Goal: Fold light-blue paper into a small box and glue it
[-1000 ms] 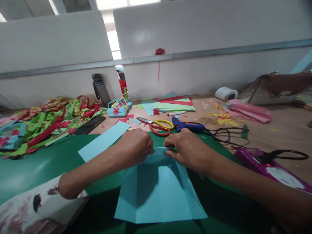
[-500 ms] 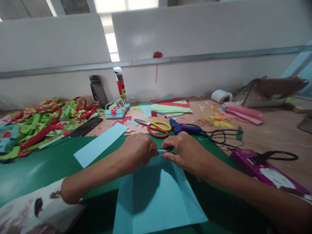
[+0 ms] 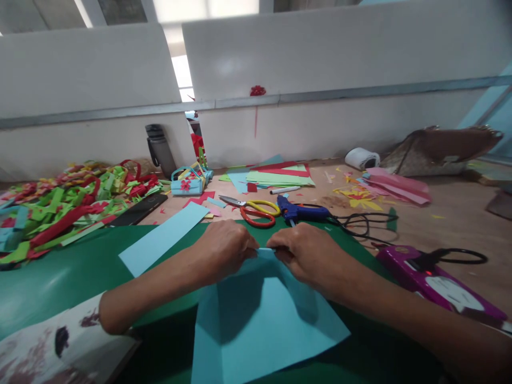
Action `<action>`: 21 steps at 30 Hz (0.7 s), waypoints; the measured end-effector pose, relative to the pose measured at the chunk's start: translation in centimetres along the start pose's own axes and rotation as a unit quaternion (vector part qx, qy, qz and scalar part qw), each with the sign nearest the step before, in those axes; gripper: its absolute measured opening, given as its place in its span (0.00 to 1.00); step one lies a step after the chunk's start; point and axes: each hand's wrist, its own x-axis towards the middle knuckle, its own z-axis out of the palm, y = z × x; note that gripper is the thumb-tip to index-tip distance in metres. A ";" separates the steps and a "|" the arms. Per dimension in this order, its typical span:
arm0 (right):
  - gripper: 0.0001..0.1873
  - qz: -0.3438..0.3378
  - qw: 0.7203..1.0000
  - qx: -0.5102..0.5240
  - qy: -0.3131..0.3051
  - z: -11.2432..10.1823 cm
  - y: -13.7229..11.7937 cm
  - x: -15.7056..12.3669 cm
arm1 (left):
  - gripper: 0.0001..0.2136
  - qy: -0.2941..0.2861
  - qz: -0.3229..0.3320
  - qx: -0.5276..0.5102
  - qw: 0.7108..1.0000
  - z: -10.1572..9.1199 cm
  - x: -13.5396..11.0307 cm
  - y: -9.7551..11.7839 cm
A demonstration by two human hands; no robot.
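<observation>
A large sheet of light blue paper (image 3: 264, 325) lies before me on the green surface, with a crease running down its left side. Its far edge is folded or rolled over between my hands. My left hand (image 3: 226, 248) pinches that edge from the left. From the right, my right hand (image 3: 300, 250) grips the same edge with curled fingers. Just beyond my hands are scissors (image 3: 262, 213) with red and yellow handles and a blue glue gun (image 3: 304, 210). To the left lies a light blue paper strip (image 3: 164, 240).
At left, a heap of coloured paper strips (image 3: 80, 202) sits beside a black phone (image 3: 140, 209) and a grey bottle (image 3: 160, 149). Small blue paper bags (image 3: 188, 185) and stacked coloured sheets (image 3: 280, 176) stand behind. A purple power strip (image 3: 440, 282) with a cable is at right.
The fingers of my right hand have curled further over the paper's far edge. The sheet's near right corner has lifted and shifted to the right. My left hand stays nearly in place.
</observation>
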 end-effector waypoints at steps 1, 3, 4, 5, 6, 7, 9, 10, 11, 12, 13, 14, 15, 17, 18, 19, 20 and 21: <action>0.13 0.002 1.000 -0.002 -0.002 0.0 0.0 -0.1 | 0.10 -0.002 0.005 -0.001 1.000 0.0 0.0 0.0; 0.13 0.003 1.000 -0.006 -0.004 0.1 -0.1 -0.1 | 0.09 -0.008 0.009 -0.002 1.000 0.0 0.0 0.1; 0.13 0.003 1.000 -0.007 -0.005 0.1 -0.2 -0.2 | 0.08 -0.012 0.010 0.001 1.000 -0.1 0.0 0.1; 0.13 0.004 1.000 -0.006 -0.008 0.0 -0.2 -0.2 | 0.08 -0.015 0.011 0.007 1.000 -0.1 0.0 0.2; 0.13 0.005 1.000 -0.002 -0.012 0.0 -0.2 -0.2 | 0.08 -0.016 0.014 0.013 1.000 -0.1 0.0 0.2; 0.13 0.003 1.000 0.003 -0.017 -0.1 -0.1 -0.3 | 0.08 -0.018 0.017 0.020 1.000 -0.1 0.0 0.1; 0.12 -0.005 1.000 0.016 -0.025 -0.1 0.0 -0.3 | 0.08 -0.017 0.025 0.028 0.999 0.0 0.0 0.1; 0.13 -0.009 0.999 0.019 -0.026 -0.1 0.0 -0.2 | 0.08 -0.014 0.029 0.028 0.999 0.1 0.0 0.0; 0.13 -0.010 0.999 0.017 -0.025 0.0 0.1 -0.2 | 0.08 -0.009 0.034 0.028 0.999 0.1 0.0 0.0; 0.13 -0.007 1.000 0.012 -0.022 0.1 0.2 -0.2 | 0.09 -0.005 0.041 0.029 0.999 0.2 0.0 0.0; 0.13 -0.003 1.000 0.004 -0.017 0.2 0.3 -0.1 | 0.08 -0.003 0.047 0.032 0.998 0.2 -0.1 0.0; 0.13 0.001 1.000 -0.003 -0.010 0.4 0.3 -0.1 | 0.08 -0.001 0.053 0.038 0.998 0.2 -0.1 0.0; 0.13 0.005 1.000 -0.008 -0.002 0.5 0.4 0.0 | 0.08 -0.001 0.060 0.046 0.997 0.3 -0.2 0.1; 0.13 0.011 1.000 -0.015 0.012 0.7 0.5 0.0 | 0.09 0.004 0.075 0.065 0.995 0.3 -0.2 0.1; 0.12 0.016 1.000 -0.018 0.018 0.8 0.5 0.0 | 0.11 0.011 0.082 0.074 0.994 0.3 -0.2 0.1; 0.11 0.021 0.999 -0.020 0.023 0.8 0.6 0.0 | 0.14 0.022 0.088 0.079 0.993 0.3 -0.2 0.0; 0.10 0.025 0.999 -0.021 0.028 0.8 0.6 -0.1 | 0.16 0.034 0.095 0.076 0.992 0.4 -0.2 -0.1; 0.10 0.029 0.999 -0.021 0.033 0.7 0.6 -0.1 | 0.16 0.046 0.104 0.063 0.992 0.5 -0.2 -0.3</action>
